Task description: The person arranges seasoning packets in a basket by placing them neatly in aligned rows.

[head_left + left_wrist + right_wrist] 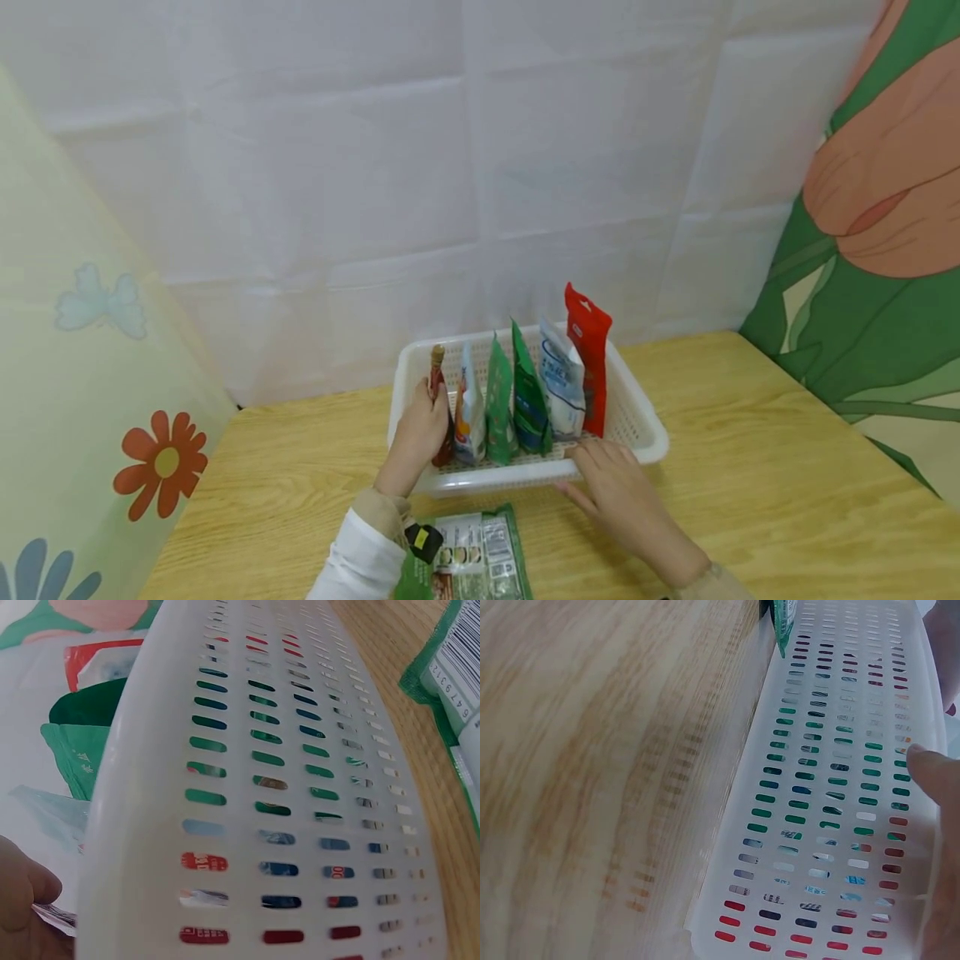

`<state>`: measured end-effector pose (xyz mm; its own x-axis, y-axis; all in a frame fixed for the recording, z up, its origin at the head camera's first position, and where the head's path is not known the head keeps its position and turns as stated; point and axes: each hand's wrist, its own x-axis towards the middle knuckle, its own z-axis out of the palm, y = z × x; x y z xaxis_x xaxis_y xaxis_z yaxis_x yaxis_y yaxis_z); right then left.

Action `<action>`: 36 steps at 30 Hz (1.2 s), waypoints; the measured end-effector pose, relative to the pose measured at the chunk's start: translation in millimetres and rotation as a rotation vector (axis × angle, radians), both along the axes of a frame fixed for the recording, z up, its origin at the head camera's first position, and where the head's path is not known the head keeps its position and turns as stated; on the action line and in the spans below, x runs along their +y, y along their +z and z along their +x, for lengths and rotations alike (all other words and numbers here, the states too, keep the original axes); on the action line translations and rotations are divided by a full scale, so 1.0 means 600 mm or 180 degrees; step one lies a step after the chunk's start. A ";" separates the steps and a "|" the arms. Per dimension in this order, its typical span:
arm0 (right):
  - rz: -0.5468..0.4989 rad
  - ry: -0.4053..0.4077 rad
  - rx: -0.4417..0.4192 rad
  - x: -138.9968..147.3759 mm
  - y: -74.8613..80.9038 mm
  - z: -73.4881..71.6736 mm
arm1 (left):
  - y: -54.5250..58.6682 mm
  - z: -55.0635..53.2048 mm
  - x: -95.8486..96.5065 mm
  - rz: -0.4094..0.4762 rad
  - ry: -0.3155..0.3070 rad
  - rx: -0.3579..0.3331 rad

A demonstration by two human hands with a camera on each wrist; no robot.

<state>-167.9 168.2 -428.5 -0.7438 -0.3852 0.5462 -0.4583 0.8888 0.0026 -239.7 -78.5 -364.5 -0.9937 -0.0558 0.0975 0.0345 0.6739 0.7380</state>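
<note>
A white perforated plastic basket holds several upright snack packets in a row. At its left end my left hand pinches the upper part of a dark red packet; in the left wrist view those fingers show past the rim. My right hand grips the front rim toward the right, fingers over it and thumb against the outer wall. Beside the dark red packet stand a white-and-orange packet, a light green one, a dark green one, a white-and-blue one and a red one.
A green-and-white packet lies flat on the wooden table in front of the basket, partly behind my left wrist. White cloth hangs behind the table, with flower-printed panels on both sides.
</note>
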 end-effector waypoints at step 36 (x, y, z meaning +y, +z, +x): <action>-0.0018 0.0033 0.0041 -0.001 0.001 -0.001 | 0.018 0.110 -0.011 0.0710 -0.0256 0.0326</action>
<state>-168.6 167.4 -428.0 -0.7327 -0.3898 0.5579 -0.4675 0.8840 0.0036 -173.5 -85.3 -353.9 -0.9813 -0.0086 0.1920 0.1637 0.4869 0.8580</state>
